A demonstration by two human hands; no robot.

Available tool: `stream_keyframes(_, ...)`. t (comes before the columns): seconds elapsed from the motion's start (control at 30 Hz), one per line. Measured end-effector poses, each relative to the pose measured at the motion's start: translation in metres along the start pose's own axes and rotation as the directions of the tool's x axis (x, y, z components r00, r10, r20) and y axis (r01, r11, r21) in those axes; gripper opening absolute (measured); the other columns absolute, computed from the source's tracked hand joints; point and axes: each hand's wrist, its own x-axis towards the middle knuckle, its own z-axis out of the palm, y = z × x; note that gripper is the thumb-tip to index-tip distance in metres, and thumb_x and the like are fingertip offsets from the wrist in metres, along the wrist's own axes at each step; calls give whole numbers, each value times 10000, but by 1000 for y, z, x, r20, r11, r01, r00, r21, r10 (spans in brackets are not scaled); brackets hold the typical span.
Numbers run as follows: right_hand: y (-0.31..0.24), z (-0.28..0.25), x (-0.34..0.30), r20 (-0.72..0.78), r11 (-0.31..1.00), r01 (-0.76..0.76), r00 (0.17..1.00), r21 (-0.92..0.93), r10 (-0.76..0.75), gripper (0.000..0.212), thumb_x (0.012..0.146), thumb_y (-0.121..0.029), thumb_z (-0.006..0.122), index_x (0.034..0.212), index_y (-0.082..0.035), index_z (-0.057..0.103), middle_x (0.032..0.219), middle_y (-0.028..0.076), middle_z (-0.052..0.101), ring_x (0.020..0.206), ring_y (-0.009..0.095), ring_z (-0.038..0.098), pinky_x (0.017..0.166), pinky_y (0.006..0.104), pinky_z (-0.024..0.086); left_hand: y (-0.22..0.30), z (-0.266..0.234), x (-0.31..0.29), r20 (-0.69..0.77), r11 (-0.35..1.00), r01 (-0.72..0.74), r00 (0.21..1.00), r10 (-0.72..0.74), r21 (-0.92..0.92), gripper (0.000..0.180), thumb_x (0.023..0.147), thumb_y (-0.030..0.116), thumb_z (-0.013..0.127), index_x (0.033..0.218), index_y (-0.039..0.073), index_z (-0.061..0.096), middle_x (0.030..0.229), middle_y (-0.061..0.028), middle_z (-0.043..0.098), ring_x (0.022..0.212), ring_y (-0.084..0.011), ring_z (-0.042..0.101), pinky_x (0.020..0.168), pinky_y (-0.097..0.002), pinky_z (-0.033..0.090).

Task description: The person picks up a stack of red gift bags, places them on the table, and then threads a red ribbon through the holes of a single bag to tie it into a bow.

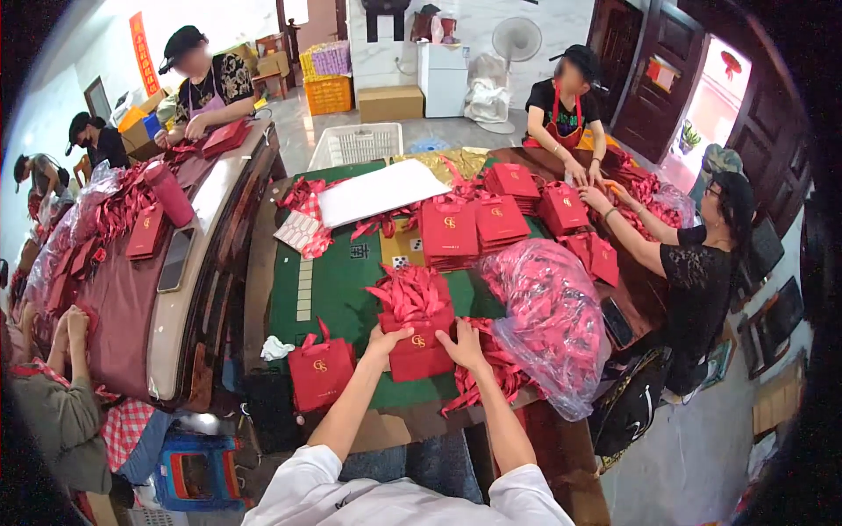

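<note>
Gold letters (320,365) on red bags (323,382), writing (144,51) on red banner (146,58), character (360,252) on green tabletop (338,287)

A white fridge (445,81) stands between a carton (391,103) and a fan (517,40); a blue stool (172,473) is at lower left.

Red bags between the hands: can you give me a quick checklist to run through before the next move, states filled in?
1. Left hand touching the red bags at their left edge: ok.
2. Right hand at their right edge: ok.
3. Ribbon handles laid neatly: not ok, tangled in a heap at the far end.
4. Single red bag apart from the held ones: ok.
5. Space beside the right hand free: not ok, loose ribbons lie there.
6. Bag count: cannot tell.
</note>
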Motion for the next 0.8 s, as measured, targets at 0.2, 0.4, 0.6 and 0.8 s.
stream_keyframes(0.2,-35,-17,-24,-11,998,53,999,-42,-53,798,864,-556,625,1374,31,445,1314,242,511,1191,438,456,1025,507,366,-25,-30,-10,61,975,109,993,-99,-193,438,735,20,810,1137,73,644,1089,-82,691,964,-249,683,846,-431,571)
stream_keyframes(0.4,-73,-35,-79,-452,950,310,852,30,-264,361,947,-171,592,1256,6,529,1211,184,563,1156,356,498,977,471,399,-36,-44,-34,217,895,230,964,-155,-382,378,809,99,757,1167,95,638,1156,-71,686,1063,-255,655,970,-438,510)
stream_keyframes(0.6,-54,-25,-147,-389,982,145,917,121,-87,210,950,-69,520,1133,13,582,1085,184,588,1003,352,563,898,423,432,-33,-59,-55,258,859,256,954,-151,-444,390,852,130,718,1223,90,606,1200,-88,668,1114,-268,632,998,-465,489)
stream_keyframes(0.8,-17,-9,-155,-138,924,144,969,-355,-204,428,801,-210,668,1198,-77,578,1167,142,535,1127,335,490,922,480,378,-35,-49,-70,378,805,304,920,-108,-510,434,896,221,657,1291,69,563,1272,-112,632,1178,-309,589,1064,-488,417)
